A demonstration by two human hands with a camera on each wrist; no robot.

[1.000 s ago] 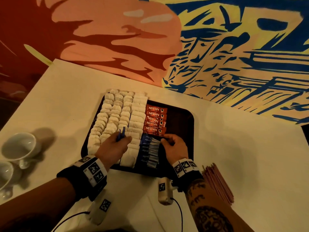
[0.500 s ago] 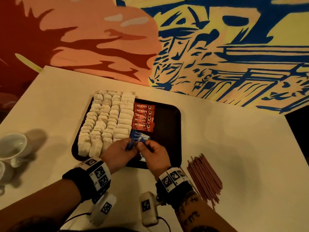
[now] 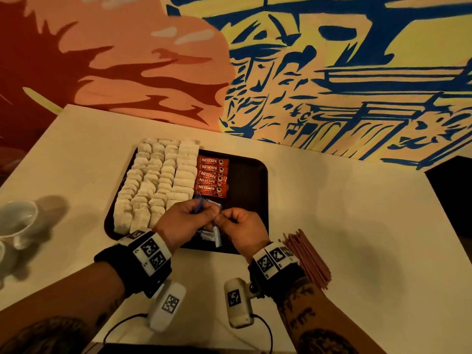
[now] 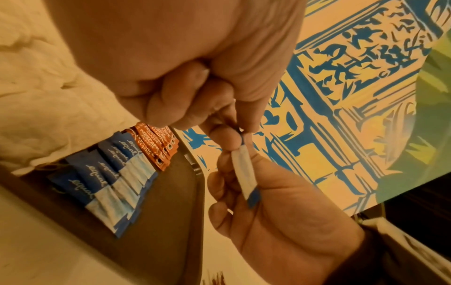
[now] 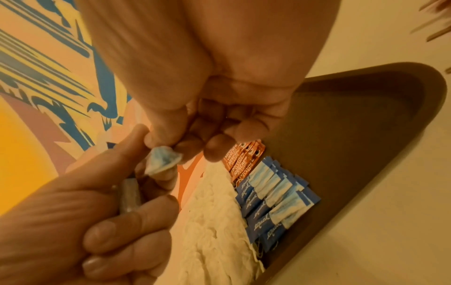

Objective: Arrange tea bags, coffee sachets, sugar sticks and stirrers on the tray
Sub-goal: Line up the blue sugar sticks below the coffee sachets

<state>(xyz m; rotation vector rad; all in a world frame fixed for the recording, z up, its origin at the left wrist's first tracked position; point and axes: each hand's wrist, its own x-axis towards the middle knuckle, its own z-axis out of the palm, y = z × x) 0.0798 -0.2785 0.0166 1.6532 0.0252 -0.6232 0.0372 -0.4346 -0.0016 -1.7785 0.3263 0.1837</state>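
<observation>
While tray (image 3: 258, 175) holds tea bags (image 3: 155, 180), coffee sachets (image 3: 212, 177), sugar sticks (image 4: 109, 173), both grips pinch one stick (image 4: 244, 173)

This looks like a café or hotel refreshment corner: a bold painted mural in red, orange, yellow and blue (image 3: 306, 72) fills the wall behind a plain white tabletop (image 3: 357, 226), where white ceramic cups (image 3: 18, 221) stand beside a dark rectangular serving tray (image 3: 250, 180) of hot-drink supplies.

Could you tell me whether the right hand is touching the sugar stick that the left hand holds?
Touching. In the left wrist view the right hand has its fingers round the lower part of the sugar stick, while the left hand pinches its top.
</observation>
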